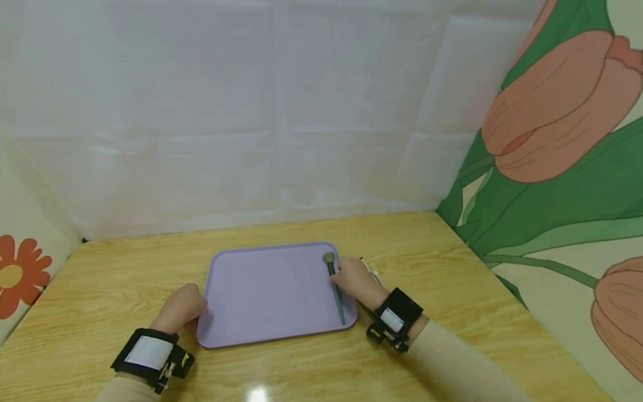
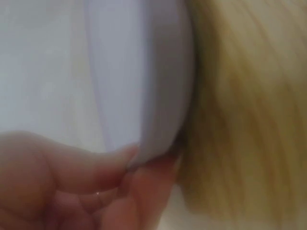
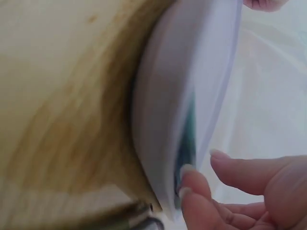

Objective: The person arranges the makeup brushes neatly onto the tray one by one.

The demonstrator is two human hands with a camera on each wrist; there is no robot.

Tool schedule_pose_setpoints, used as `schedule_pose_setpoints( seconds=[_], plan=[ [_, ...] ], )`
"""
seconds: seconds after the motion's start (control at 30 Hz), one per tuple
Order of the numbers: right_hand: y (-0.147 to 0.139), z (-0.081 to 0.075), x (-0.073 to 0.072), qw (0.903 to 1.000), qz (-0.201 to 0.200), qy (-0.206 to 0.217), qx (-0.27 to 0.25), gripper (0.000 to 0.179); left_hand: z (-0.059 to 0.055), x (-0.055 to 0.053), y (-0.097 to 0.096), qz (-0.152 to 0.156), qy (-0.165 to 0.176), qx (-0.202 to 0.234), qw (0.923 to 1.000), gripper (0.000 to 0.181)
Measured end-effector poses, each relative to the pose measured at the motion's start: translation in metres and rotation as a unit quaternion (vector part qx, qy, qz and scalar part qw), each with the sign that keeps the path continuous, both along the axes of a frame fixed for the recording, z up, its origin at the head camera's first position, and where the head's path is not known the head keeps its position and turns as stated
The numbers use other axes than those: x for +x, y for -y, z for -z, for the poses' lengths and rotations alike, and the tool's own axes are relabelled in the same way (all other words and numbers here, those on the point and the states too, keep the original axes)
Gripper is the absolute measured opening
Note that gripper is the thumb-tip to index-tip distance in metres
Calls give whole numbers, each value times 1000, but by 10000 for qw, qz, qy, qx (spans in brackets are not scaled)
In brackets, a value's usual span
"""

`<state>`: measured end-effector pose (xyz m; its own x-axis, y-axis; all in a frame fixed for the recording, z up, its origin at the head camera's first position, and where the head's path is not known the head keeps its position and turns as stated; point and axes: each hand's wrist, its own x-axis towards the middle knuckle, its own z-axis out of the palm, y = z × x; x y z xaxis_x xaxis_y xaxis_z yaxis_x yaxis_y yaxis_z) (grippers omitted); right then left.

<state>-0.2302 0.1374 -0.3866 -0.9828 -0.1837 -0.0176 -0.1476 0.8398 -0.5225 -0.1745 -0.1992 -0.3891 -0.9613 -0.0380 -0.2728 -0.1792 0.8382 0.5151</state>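
Observation:
A lavender tray [image 1: 271, 296] lies on the wooden table. My left hand [image 1: 181, 304] holds its left edge; in the left wrist view the thumb and fingers pinch the tray's rim [image 2: 168, 86]. Along the tray's right side lies a makeup brush [image 1: 339, 302] with a dark green handle and a pale bristle head pointing away from me. My right hand [image 1: 358, 282] is over the tray's right edge. Up close in the right wrist view, its fingertips [image 3: 194, 184] touch the brush handle [image 3: 187, 139], while the thumb stands apart from it.
Thin white and black items [image 1: 373, 271] lie on the wooden table [image 1: 281, 368] just right of the tray, partly hidden by my right hand. A white sheet [image 1: 241, 123] hangs behind the table, and a flower-patterned panel [image 1: 552, 212] rises on the right.

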Motion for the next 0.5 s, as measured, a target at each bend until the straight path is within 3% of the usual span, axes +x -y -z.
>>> schedule_pose_setpoints(
  seconds=[0.1,0.3,0.5],
  plan=[
    [-9,-6,0,9995,113,-252,134,22,1,-1,0,5,2,1,10000,11],
    [-35,-15,0,9989,247,-386,123,27,1,-3,0,-54,67,-15,10000,13],
    [-57,-14,3,9987,442,-235,-31,26,1,-5,1,-46,63,-61,10000,12]
  ],
)
